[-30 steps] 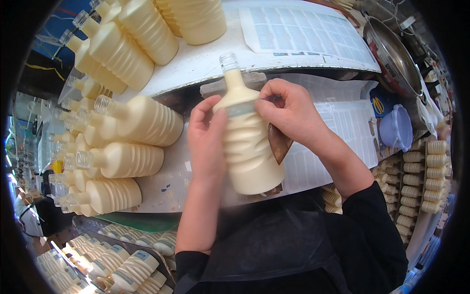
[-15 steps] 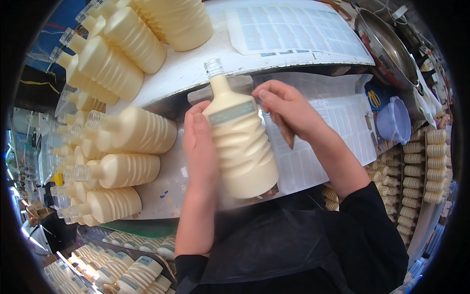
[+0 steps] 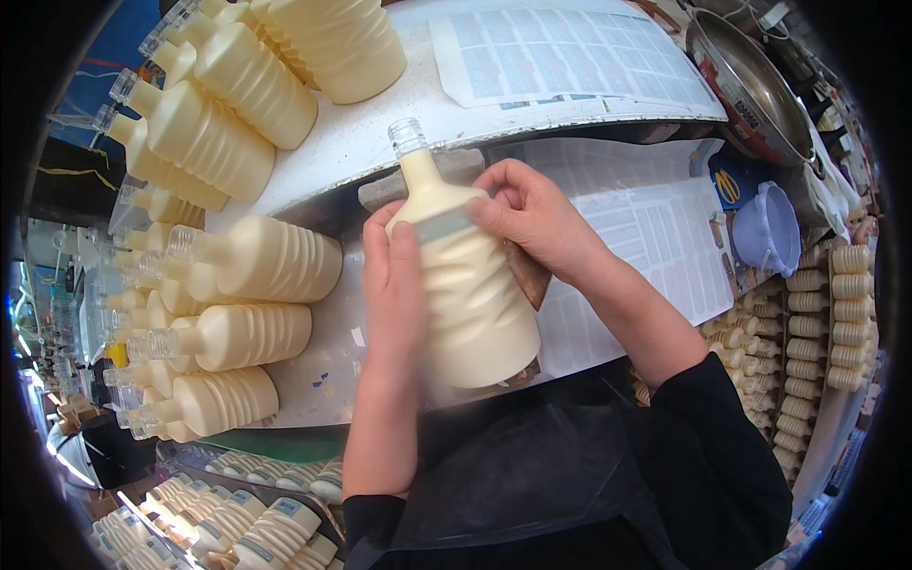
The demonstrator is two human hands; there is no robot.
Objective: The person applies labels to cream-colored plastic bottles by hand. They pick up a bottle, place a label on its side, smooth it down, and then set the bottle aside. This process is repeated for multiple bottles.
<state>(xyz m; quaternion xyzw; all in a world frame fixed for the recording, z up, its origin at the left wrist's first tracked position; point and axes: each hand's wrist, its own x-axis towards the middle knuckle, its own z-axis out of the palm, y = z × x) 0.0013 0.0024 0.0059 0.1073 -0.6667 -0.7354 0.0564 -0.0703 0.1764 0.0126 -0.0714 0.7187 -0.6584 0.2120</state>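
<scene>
A cream ribbed bottle (image 3: 475, 313) with a clear threaded neck lies tilted in front of me, neck pointing away. My left hand (image 3: 388, 285) is closed along its left side, thumb on the shoulder. A grey-green label strip (image 3: 445, 225) crosses the bottle just below the shoulder. Against the strip's right end rests the thumb of my right hand (image 3: 546, 223), its fingers curled at the bottle's edge. Tucked under that hand is a flat brown piece (image 3: 528, 277) with a pointed corner, partly hidden. Behind the bottle's shoulder shows a greyish padded rest (image 3: 463, 165).
Several similar bottles (image 3: 275, 255) lie stacked at the left, with more (image 3: 214, 138) at the far left. Label sheets (image 3: 570, 57) lie on the white table, and a translucent backing sheet (image 3: 655, 228) at right. Beyond it are a lilac bucket (image 3: 766, 228) and a metal pan (image 3: 750, 90).
My right hand has moved left from beside the bottle onto the label strip's right end. The brown piece came along with it. My left hand keeps its hold on the bottle.
</scene>
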